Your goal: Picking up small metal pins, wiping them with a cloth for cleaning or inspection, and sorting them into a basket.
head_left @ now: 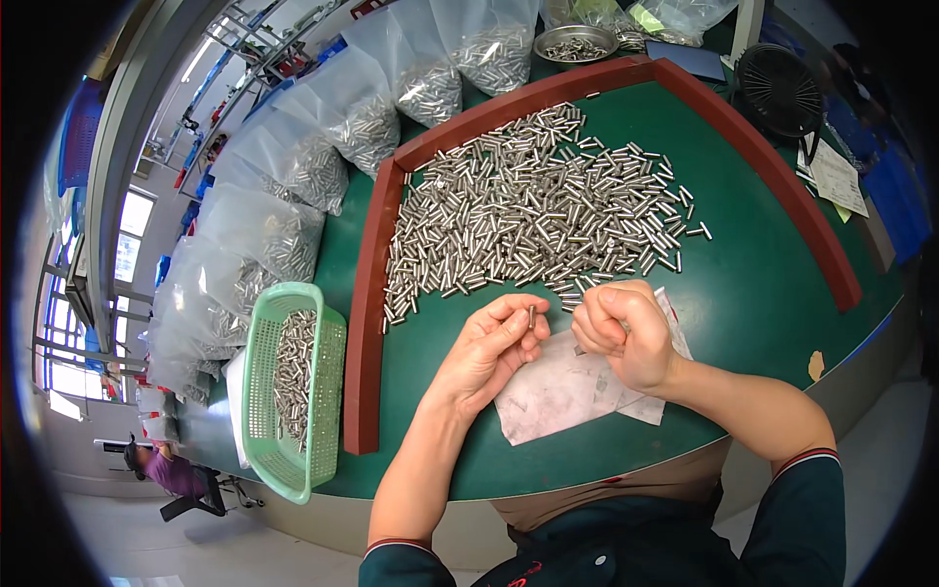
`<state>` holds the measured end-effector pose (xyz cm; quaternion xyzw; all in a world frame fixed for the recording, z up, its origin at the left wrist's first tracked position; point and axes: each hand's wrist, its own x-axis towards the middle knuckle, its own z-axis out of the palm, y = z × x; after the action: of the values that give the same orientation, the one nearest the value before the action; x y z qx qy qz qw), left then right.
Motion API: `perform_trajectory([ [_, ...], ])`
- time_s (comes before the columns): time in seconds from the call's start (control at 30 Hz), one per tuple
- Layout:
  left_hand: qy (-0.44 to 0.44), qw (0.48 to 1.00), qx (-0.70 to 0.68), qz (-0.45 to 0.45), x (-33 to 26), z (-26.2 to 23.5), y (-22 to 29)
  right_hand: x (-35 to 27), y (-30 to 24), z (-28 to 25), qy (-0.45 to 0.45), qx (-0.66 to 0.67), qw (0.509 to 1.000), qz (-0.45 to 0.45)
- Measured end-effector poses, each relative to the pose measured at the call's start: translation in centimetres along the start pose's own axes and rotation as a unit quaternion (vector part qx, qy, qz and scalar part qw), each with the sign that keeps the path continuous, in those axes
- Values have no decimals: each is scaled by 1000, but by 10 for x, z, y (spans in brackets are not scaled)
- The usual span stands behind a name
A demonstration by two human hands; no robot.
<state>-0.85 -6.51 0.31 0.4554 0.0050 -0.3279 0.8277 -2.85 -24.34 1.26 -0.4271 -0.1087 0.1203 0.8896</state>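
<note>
A broad heap of small metal pins (533,210) spreads at twelve o'clock from the hands, fenced by a dark red wooden frame (367,323) along its nine o'clock and far sides. Beyond that frame at nine o'clock stands a green mesh basket (328,391) part-filled with pins, and clear plastic bags (293,166) of pins line the table's far rim from ten to twelve o'clock, beside a round metal dish (575,44). A black fan (780,90) sits at one o'clock. A creased white paper (567,386) lies under the hands on the green table (763,284). Windows show at nine o'clock, and another person sits at seven o'clock.

The left hand (487,350) pinches a single pin (531,316) upright between thumb and fingertips, just at the heap's near edge. The right hand (626,333) is curled into a loose fist just beside it; what it holds is hidden
</note>
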Motion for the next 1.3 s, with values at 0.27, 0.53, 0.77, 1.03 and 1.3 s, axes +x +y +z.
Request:
perform_trajectory([
  [0.27,51,998,-21,16,-1,-1,7,1,1,-1,-2,3,1000,8],
  [0.53,302,823,429,218,-2,-30,33,2,3,-3,-6,-8,1000,-2],
  [0.77,275,623,688,251,5,-26,20,1,1,0,-3,-8,1000,7],
  [1.03,87,938,311,125,-1,-5,15,2,2,-2,2,-2,1000,12],
  [1.3,-1,986,146,79,4,-12,6,2,0,-1,2,0,1000,12],
])
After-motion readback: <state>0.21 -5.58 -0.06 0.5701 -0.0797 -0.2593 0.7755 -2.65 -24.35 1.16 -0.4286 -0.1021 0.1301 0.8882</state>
